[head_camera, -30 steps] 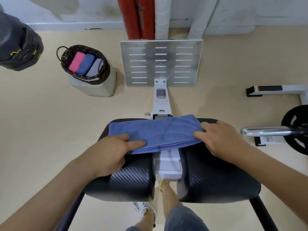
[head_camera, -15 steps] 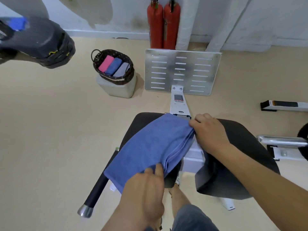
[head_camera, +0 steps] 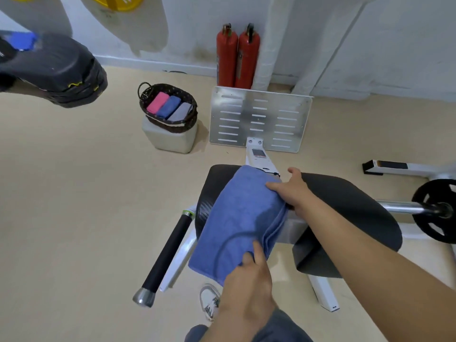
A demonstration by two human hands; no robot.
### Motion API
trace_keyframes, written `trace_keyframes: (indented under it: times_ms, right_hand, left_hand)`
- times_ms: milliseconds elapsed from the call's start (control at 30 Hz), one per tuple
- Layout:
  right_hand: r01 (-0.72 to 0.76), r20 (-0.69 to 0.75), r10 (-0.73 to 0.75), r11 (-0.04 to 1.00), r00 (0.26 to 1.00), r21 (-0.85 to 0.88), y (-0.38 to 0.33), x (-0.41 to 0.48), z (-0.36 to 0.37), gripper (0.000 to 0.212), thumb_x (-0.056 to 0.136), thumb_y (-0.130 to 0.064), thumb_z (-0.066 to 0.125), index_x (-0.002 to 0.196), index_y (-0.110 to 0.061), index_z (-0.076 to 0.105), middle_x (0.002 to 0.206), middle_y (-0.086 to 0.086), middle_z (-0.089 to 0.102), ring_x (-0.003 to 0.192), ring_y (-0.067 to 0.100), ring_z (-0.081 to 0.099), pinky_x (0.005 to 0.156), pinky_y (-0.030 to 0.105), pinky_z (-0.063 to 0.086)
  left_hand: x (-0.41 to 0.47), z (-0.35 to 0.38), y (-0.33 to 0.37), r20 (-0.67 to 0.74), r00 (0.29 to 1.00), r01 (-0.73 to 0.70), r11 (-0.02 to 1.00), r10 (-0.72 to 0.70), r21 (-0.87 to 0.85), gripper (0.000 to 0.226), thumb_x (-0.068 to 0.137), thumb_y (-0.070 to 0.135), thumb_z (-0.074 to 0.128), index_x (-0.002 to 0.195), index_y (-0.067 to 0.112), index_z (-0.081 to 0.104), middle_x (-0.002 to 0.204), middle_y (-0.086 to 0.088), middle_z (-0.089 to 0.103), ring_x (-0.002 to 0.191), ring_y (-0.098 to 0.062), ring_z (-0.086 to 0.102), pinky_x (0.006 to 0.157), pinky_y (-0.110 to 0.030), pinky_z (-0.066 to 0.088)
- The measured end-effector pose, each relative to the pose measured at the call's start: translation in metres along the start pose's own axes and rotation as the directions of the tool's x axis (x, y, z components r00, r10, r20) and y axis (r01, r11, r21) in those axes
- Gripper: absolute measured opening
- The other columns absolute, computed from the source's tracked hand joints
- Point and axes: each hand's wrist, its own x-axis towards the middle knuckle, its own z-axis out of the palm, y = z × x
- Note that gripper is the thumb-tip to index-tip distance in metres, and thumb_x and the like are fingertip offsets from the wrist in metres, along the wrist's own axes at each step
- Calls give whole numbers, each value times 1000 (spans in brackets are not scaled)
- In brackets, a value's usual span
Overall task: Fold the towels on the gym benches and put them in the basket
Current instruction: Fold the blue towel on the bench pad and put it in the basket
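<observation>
While draped over the bench (head_camera: 345,201), centre frame, the blue towel (head_camera: 237,218) is pinched by left hand (head_camera: 246,285) below, right hand (head_camera: 293,191) above.

L hand (head_camera: 249,275) low, close in, pinching the towel (head_camera: 237,218); R hand (head_camera: 291,191) fwd, arm extended (fingers gripping towel's far end).

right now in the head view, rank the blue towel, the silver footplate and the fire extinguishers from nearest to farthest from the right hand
1. blue towel: touching the right hand, just to its left.
2. silver footplate: farther ahead, past the towel's far end.
3. fire extinguishers: farthest, standing behind the footplate.
</observation>
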Motion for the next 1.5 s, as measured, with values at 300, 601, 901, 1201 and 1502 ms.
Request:
trace_keyframes:
  times_ms: [300, 601, 901, 1201, 1502]
  right_hand:
    - [-19, -30, 44, 825, 999, 566, 7, 12, -14, 70, 81, 11, 61, 143, -13, 37, 138, 12, 43, 109, 28, 55, 79, 30, 50]
    - [28, 134, -118, 841, 984, 540, -20, 45, -15, 64, 76, 23, 47, 121, -22, 54, 107, 14, 61, 89, 27, 61, 72, 31, 50]
    - [509, -108, -523, 850, 845, -133, -46, 80, 26, 58, 87, 1, 56, 138, -23, 43, 132, 4, 47, 113, 17, 51, 93, 27, 47]
    - [539, 484, -240, 414, 842, -733, -12, 14, 37, 81, 82, -54, -11, 153, -20, 3, 162, 3, -3, 149, 20, -1, 119, 43, 8]
    - [430, 343, -271, 411, 899, -803, 2, -9, 30, 65, 98, -49, 4, 154, -17, 10, 162, -2, 2, 148, 12, -3, 118, 48, 1]
  left_hand:
    - [85, -109, -42, -445, 893, -34, 975, -69, -220, 32, 91, 22, 39, 121, 20, 52, 116, -4, 60, 105, -28, 52, 80, -35, 44]
    - [172, -125, -51, -51, 936, 171, 579, -347, -797, 33, 82, 15, 62, 112, 19, 49, 99, 4, 61, 91, -18, 61, 85, -35, 52]
    - [198, -117, -76, -404, 848, 14, 777, -343, -629, 27, 89, 7, 55, 105, 28, 49, 84, 8, 57, 79, -18, 60, 62, -17, 38]
    - [149, -103, -64, -174, 976, -125, 992, 128, 27, 63, 92, 51, 11, 142, 27, 41, 155, 0, 29, 142, -17, 26, 112, -30, 27]
    - [128, -89, -68, -167, 982, -65, 986, 91, 156, 71, 90, 54, -1, 149, 27, 29, 157, 1, 25, 146, -18, 19, 117, -36, 17]
